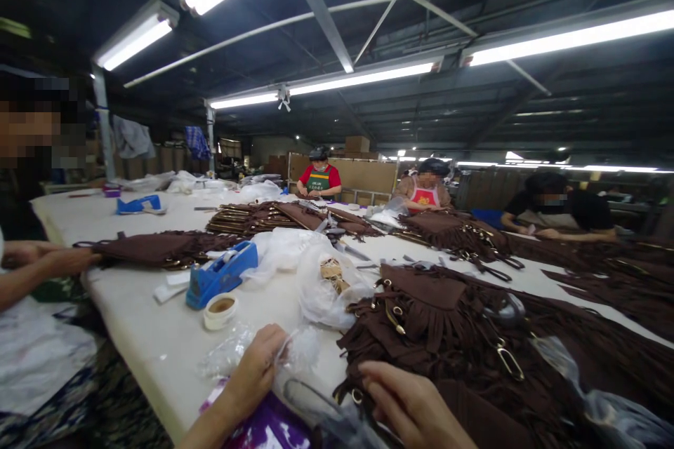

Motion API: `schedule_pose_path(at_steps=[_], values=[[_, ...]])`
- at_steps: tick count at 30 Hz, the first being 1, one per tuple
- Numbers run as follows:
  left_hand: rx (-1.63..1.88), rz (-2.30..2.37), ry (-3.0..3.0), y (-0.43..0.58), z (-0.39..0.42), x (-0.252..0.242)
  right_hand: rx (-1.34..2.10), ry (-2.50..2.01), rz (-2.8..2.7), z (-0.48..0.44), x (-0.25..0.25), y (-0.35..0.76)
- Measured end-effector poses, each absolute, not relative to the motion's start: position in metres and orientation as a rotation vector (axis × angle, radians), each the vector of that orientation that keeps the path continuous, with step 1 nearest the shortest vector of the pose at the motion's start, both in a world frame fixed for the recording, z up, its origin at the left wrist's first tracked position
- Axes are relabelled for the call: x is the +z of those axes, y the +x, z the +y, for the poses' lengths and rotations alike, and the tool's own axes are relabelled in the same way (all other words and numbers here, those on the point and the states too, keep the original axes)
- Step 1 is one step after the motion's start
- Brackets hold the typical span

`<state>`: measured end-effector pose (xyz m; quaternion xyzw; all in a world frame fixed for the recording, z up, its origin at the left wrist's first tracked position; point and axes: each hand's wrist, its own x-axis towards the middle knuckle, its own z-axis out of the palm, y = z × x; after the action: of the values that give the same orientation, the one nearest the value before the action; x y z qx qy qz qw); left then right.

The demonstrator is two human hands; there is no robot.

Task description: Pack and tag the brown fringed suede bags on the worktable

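My left hand [258, 368] is closed, its fingers pinched at crumpled clear plastic [302, 354] near the table's front edge. To its right, my right hand [403, 403] is raised with bent fingers beside dark brown fringed bags [432, 302]; whether it holds anything is hard to make out. Between and below the hands lie a purple packet [274, 424] and a clear bag with a dark loop in it. Gold-coloured clasps and rings show on the brown pile. A clear plastic bag [321, 287] with small tan pieces sits behind my hands.
A blue tape dispenser [222, 273] and a tape roll [220, 311] stand on the white table [131, 309]. At the left a person's hands [57, 257] hold a brown bag [152, 247]. More people work at the far side, near further brown piles.
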<state>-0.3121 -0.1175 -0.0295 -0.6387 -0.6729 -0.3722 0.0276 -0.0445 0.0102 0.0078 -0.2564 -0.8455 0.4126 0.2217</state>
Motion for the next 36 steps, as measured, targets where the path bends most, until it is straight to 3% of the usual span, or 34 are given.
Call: schedule_pose_path(at_steps=[8,17,19,23,27,32,36], values=[[-1.212,-2.020,-2.044,-0.313,-0.121,-0.031,0.271,-0.395,-2.637,0.015,0.022,-0.150],[-0.965,-2.146,-1.820,-0.326,-0.109,-0.042,0.075,-0.606,-2.616,0.055,0.028,-0.112],[-0.843,-2.269,-1.677,-0.327,-0.106,-0.041,0.129,-0.718,-2.504,0.071,0.035,-0.085],[-0.667,-2.351,-1.583,-0.336,-0.103,-0.044,0.645,-0.952,-2.109,0.088,0.041,-0.019],[-0.812,-2.038,-1.545,-0.340,-0.104,-0.044,1.009,-1.080,-1.674,0.068,0.036,0.047],[-1.047,-1.616,-1.720,-0.263,-0.100,0.004,1.124,-1.043,-1.483,0.013,0.025,0.106],[-0.915,-1.333,-2.197,-0.160,-0.087,0.034,1.126,-1.066,-1.382,-0.031,0.018,0.139]])
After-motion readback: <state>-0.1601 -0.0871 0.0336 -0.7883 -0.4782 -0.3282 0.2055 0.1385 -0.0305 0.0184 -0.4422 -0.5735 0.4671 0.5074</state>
